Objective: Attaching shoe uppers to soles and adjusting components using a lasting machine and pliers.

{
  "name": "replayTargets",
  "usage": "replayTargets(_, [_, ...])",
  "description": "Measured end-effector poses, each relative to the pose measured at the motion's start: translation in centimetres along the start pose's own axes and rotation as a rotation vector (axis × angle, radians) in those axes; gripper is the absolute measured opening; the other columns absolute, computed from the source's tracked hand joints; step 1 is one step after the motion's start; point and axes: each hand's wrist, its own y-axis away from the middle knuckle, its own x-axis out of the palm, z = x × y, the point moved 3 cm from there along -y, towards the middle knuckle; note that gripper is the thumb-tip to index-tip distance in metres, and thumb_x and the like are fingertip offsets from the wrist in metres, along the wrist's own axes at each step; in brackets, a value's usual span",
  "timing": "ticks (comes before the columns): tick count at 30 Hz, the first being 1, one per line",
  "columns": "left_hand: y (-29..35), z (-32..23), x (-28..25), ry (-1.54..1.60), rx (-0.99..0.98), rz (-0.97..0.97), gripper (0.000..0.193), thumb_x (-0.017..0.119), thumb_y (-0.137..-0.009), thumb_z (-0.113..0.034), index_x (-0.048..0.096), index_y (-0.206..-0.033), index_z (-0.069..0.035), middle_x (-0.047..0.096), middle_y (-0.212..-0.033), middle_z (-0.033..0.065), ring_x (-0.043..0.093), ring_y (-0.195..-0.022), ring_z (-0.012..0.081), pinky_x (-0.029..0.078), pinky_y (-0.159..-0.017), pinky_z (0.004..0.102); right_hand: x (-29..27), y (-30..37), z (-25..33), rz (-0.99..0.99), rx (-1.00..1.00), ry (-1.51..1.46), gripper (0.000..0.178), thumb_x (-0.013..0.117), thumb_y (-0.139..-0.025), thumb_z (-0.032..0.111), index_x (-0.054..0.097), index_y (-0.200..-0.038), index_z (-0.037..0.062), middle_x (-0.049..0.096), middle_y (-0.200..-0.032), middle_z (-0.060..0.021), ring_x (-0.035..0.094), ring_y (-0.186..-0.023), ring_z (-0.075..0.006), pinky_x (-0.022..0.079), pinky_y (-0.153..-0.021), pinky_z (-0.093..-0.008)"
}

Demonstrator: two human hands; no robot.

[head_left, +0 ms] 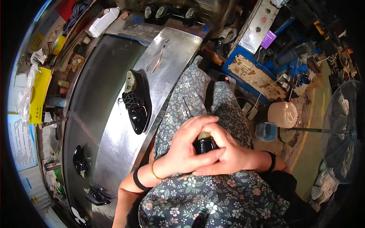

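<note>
Over my lap, my left hand and my right hand are wrapped round a glossy black shoe. Only a small part of it shows between them, with a greenish-tan piece at its top; my fingers cover the rest. Both thumbs come together on the near side. To the left, a black patent lace-up shoe lies on a shiny metal plate, its toe toward me, laces loose and a greenish last inside. A thin pale strip or tool rests farther up the plate.
A dark conveyor belt runs left of the plate, carrying black shoes near its lower end. More shoes stand at the back. A blue machine stands ahead; a white jug, blue tub and fan are right.
</note>
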Motion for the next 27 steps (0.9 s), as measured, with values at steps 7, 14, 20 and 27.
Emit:
replayTargets(7, [-5.4,3.1,-0.6,0.369,-0.238,-0.11,0.027,0.067,-0.085,-0.012,0.061,-0.109,-0.002,0.065,-0.101,0.0038,0.06,-0.095,0.0128,0.046,-0.088,0.0266,-1.5,-3.7,-4.1,-0.22,0.09,-0.335,0.042,0.073,-0.087,0.026,0.052,-0.114,0.0008,0.057,-0.11,-0.0075,0.053,-0.105,-0.0146,0.044,-0.091,-0.0311])
replayTargets(14, [-9.7,7.2,-2.0,0.661,-0.337,-0.124,0.041,0.059,-0.095,-0.026,0.056,-0.131,-0.005,0.061,-0.119,0.0048,0.053,-0.112,0.0135,0.04,-0.099,0.028,-4.7,-7.7,-8.0,-0.135,0.37,-0.694,0.046,0.06,-0.097,0.03,0.047,-0.13,-0.0003,0.053,-0.122,-0.0051,0.048,-0.114,-0.0112,0.041,-0.098,-0.0278])
replayTargets(20, [-11.0,9.7,-2.0,0.661,-0.406,-0.101,0.045,0.056,-0.097,-0.028,0.053,-0.135,-0.003,0.058,-0.128,0.0083,0.051,-0.119,0.0163,0.037,-0.103,0.029,-6.8,-8.8,-8.9,0.073,0.459,-0.621,0.048,0.068,-0.092,0.027,0.049,-0.126,-0.0018,0.055,-0.119,-0.0072,0.05,-0.114,-0.0132,0.043,-0.097,-0.0296])
replayTargets(27, [-10.5,13.4,-2.7,0.319,-0.09,-0.388,0.045,0.046,-0.103,-0.029,0.049,-0.136,0.0,0.05,-0.139,0.0157,0.044,-0.131,0.0243,0.032,-0.111,0.0332,-6.2,-12.0,-13.3,-0.203,0.568,-0.686,0.051,0.052,-0.101,0.035,0.047,-0.134,-0.004,0.055,-0.128,-0.0082,0.05,-0.117,-0.0148,0.04,-0.101,-0.03])
